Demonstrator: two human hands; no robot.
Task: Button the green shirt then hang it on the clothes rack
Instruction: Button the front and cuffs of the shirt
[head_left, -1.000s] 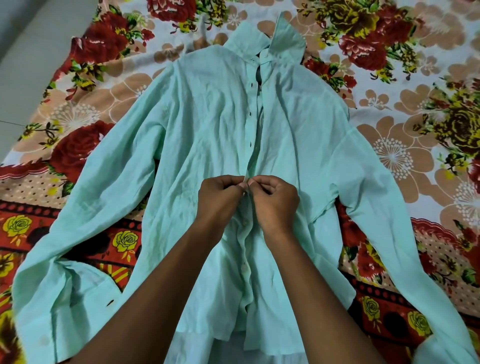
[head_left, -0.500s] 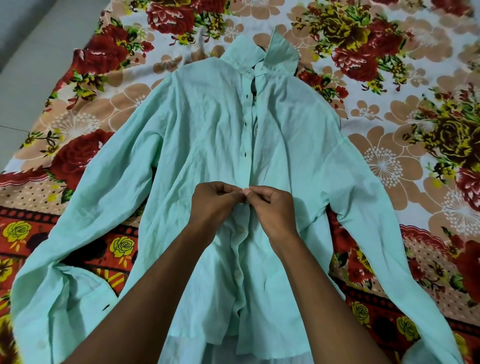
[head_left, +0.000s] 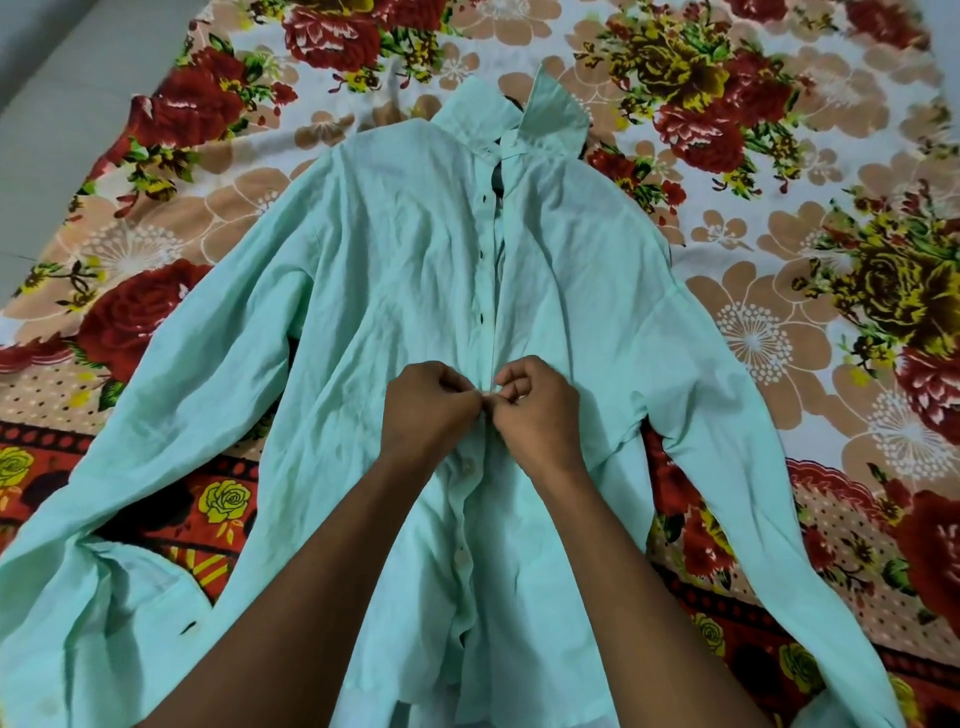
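The pale green crumpled cotton shirt (head_left: 395, 291) lies face up, sleeves spread, on a red floral bedsheet (head_left: 779, 156). The left hand (head_left: 426, 410) and right hand (head_left: 535, 410) each pinch the placket edges mid-chest, apparently working a button through. Judging by the open buttonholes above, the next move calls for shifting up toward the collar.

The green shirt (head_left: 395, 322) is running off the bottom edge, its hem and both cuffs cut away. The left hand (head_left: 428, 410) and right hand (head_left: 537, 410) are hiding the button between their fingertips. The floral bedsheet (head_left: 779, 208) is continuing past every edge.
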